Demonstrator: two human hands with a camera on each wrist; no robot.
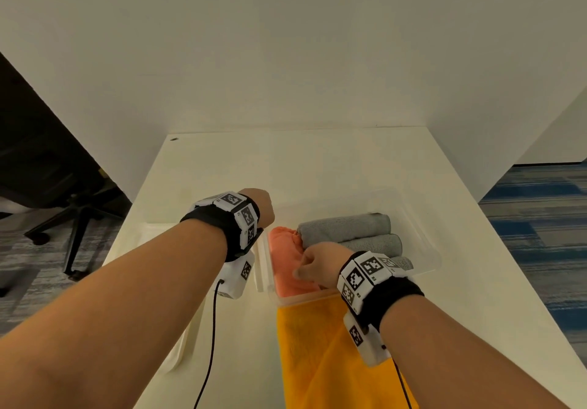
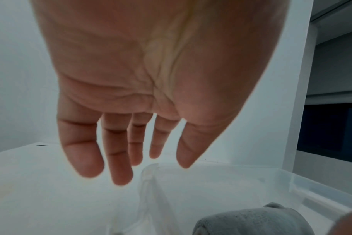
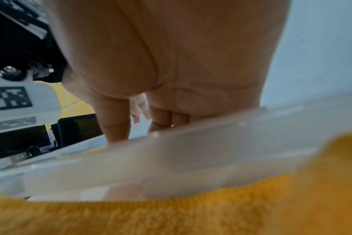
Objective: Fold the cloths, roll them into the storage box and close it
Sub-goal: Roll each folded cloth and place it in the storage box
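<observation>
A clear storage box [image 1: 424,240] stands on the white table [image 1: 349,161]. Three grey rolled cloths [image 1: 346,226] lie in its right part and a pink cloth [image 1: 286,262] in its left part. My right hand [image 1: 317,265] reaches down into the box, fingers on the pink cloth; their tips are hidden behind the box wall [image 3: 191,151]. My left hand [image 1: 260,205] hovers above the box's far left corner with relaxed, straight fingers [image 2: 119,159] and holds nothing. A yellow cloth [image 1: 317,354] lies flat in front of the box. A grey roll [image 2: 251,222] shows below the left hand.
The box's clear lid [image 1: 178,351] lies on the table to the left of the box, under my left forearm. A black office chair [image 1: 76,205] stands off the table's left side. White walls close the back and right.
</observation>
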